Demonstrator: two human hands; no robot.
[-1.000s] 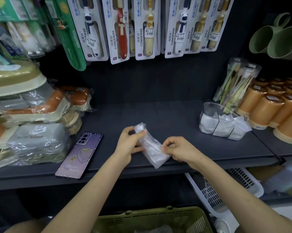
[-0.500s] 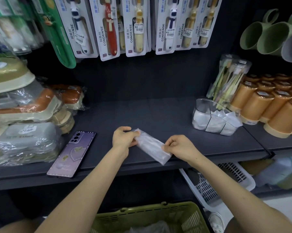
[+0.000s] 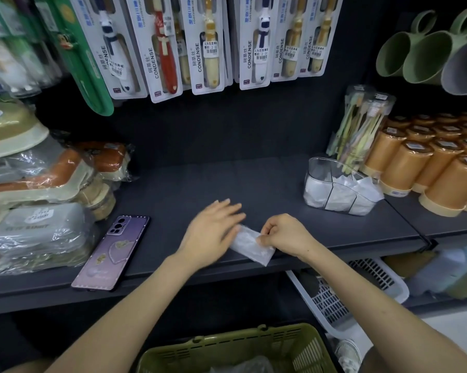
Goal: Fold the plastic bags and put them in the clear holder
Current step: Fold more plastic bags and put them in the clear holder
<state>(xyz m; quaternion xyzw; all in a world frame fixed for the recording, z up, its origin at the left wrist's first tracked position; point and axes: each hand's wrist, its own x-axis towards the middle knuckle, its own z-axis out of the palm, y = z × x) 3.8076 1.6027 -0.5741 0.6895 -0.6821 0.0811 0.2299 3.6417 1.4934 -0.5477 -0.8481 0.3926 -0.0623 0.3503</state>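
A folded white plastic bag [image 3: 250, 244] lies flat near the front edge of the dark shelf [image 3: 254, 184]. My left hand [image 3: 213, 232] lies over its left end with fingers straight, pressing it down. My right hand [image 3: 283, 234] pinches the bag's right end with curled fingers. The clear holder [image 3: 321, 168] stands on the shelf to the right, its compartments packed with several folded white bags [image 3: 340, 196].
A purple phone [image 3: 112, 251] lies on the shelf at left, beside wrapped soap dishes [image 3: 38, 232]. Orange cups [image 3: 426, 170] and a toothbrush pack [image 3: 361, 125] crowd the right. A green basket [image 3: 240, 348] and a white basket [image 3: 361, 286] sit below the shelf.
The bag went from held up at an angle to lying flat on the shelf. My left hand let go of its end and flattened over it. My right hand kept its pinch.
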